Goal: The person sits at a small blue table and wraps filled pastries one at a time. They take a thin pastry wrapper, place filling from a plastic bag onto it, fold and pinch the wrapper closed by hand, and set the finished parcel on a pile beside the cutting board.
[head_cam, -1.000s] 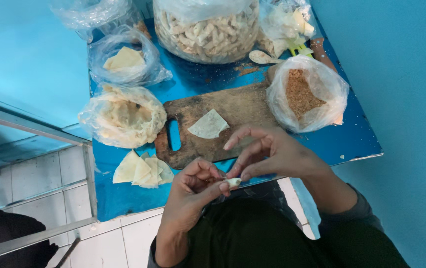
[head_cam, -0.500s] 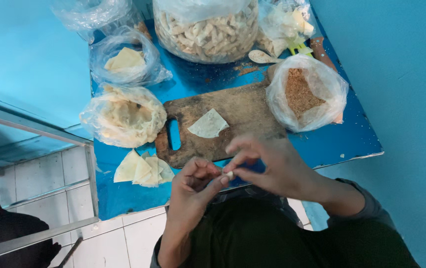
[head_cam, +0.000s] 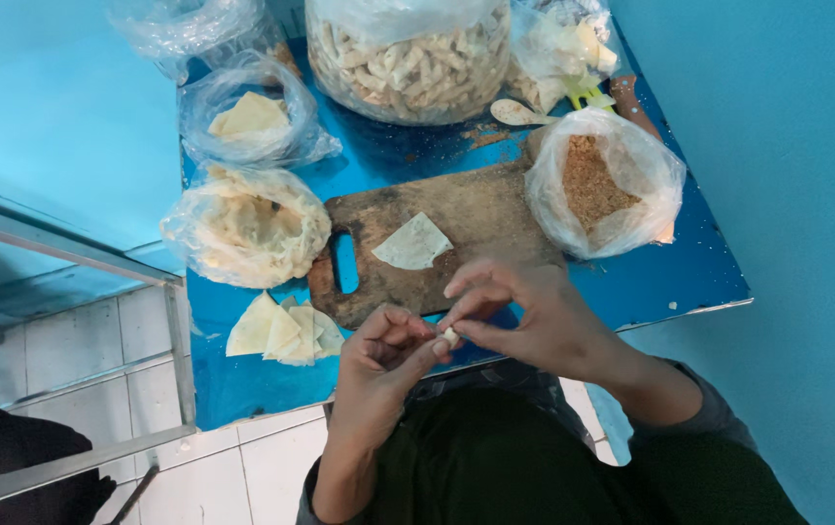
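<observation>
Above the blue table's (head_cam: 690, 282) near edge, I kept left hand (head_cam: 383, 355) and right hand (head_cam: 534, 316) pinched together on a small dough roll (head_cam: 449, 336), fingertips meeting to shape it.

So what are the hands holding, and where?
A small white piece, pinched between the fingertips of the left hand and the right hand, just in front of the board. What it is cannot be told.

- Your blue tabletop (head_cam: 690, 272) carries a worn wooden cutting board (head_cam: 480, 219).
- Directly on it: several plastic bags (head_cam: 247, 228), loose wrapper triangles (head_cam: 281, 331), a spoon (head_cam: 519, 114).
</observation>
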`<state>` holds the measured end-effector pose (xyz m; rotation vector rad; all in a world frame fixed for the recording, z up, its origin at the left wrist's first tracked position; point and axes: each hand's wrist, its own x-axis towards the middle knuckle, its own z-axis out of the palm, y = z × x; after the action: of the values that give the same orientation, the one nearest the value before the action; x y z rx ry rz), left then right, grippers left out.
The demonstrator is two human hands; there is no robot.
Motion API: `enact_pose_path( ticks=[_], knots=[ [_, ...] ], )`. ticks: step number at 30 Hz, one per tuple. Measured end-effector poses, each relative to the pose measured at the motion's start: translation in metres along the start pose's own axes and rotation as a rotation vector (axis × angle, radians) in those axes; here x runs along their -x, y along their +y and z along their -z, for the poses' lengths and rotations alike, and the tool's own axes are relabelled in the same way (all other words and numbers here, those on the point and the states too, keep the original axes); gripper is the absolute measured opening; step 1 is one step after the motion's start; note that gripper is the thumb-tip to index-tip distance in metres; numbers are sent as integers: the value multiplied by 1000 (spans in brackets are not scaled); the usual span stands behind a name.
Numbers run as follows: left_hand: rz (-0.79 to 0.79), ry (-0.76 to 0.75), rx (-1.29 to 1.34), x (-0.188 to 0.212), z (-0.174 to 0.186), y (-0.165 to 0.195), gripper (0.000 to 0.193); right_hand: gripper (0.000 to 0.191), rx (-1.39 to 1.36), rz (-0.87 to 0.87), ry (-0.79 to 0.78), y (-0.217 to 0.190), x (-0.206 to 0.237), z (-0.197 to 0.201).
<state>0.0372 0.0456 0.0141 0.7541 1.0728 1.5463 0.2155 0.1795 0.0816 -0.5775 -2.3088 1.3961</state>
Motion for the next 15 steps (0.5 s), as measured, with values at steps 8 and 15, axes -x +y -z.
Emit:
enact_pose_path(
  ticks=[8, 15],
  knots=[
    [-75, 56, 111, -8, -1, 3, 28, 56, 285, 233, 81, -13, -2, -13],
    [-178, 47, 2, -33, 12, 33, 34, 44, 322, 196, 273, -6, -56, 42]
  ],
)
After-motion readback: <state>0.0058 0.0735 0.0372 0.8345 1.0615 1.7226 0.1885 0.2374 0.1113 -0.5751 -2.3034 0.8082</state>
